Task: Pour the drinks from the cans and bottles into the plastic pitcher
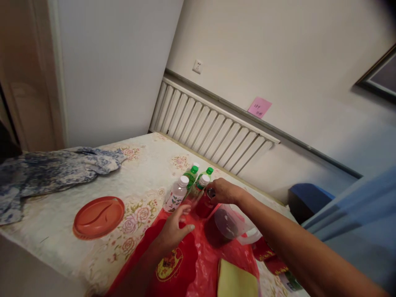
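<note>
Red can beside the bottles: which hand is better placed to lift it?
The right hand: its fingers already rest on top of the red can. The left hand lies lower on the red bag, beside it.

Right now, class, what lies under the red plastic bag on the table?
Under the red plastic bag only the floral tablecloth shows around its edges. The left hand rests on it, the right hand grips a red can. Anything beneath stays covered.

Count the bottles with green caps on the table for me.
2. One green-capped bottle stands at the back left of the bottle cluster, the other green-capped bottle just right of it, behind the white-capped ones. More may be hidden.
</note>
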A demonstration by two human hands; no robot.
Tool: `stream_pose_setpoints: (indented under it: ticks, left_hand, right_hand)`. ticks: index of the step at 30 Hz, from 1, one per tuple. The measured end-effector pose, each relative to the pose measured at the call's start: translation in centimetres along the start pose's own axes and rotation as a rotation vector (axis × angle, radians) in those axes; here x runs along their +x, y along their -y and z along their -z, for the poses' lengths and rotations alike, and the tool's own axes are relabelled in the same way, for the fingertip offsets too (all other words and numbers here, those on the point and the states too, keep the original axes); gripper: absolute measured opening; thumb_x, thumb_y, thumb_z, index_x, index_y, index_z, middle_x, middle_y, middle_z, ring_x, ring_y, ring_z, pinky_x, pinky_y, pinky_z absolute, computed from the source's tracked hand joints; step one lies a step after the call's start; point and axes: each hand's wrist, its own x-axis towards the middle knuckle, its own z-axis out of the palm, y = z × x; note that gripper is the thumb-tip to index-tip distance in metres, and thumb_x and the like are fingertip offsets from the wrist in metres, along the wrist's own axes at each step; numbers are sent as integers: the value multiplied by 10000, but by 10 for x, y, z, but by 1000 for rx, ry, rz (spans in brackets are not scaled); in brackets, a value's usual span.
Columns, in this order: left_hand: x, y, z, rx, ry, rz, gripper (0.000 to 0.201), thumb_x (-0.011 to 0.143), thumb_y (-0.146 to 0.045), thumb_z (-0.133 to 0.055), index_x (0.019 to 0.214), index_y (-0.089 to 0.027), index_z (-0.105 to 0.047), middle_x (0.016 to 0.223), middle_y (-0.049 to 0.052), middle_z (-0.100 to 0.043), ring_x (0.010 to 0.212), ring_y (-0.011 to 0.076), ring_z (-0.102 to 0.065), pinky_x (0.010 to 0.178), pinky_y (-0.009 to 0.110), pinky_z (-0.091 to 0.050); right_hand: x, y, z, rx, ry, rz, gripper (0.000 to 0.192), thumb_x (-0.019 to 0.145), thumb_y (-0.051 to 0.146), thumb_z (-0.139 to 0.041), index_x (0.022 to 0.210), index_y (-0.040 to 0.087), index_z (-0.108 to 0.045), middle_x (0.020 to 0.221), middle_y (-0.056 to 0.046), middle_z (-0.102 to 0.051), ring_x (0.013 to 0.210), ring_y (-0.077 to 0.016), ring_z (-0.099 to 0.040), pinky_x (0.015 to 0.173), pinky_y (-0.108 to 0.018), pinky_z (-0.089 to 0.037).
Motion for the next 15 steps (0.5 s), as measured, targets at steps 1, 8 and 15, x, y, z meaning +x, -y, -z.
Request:
stream_pose_setpoints:
  ticks: [1, 8, 15]
  left_hand:
    - [-1, -1, 0, 4, 3, -14, 580, 673, -239, -651, 1232, -312, -519, 1339, 46, -576, 1231, 260, -531, 997, 340, -427]
    - [-7, -14, -4, 73, 17, -61, 802, 605, -180, -710, 1351, -320, -452, 1457, 56, -480, 1365, 313, -401, 1108, 404, -315]
    - [-19, -30, -7, 83, 52, -46, 721, 617, -174, -688, 1304, -310, -517, 1348, 39, -584, 1289, 303, -488, 1085, 390, -355]
  right_hand:
    - [-4, 5, 1, 3, -7, 19, 276, 665, 201, -692, 935, 217, -745, 794, -24, -729, 719, -174, -634, 608, -222, -421]
    - [-31, 39, -4, 246, -35, 133, 358, 687, 174, -718, 1041, 231, -711, 917, -7, -721, 787, -157, -630, 704, -226, -454]
    - [-64, 47, -14, 447, -180, 167, 378, 744, 164, -696, 1115, 236, -676, 1021, -22, -711, 912, -176, -643, 825, -276, -486]
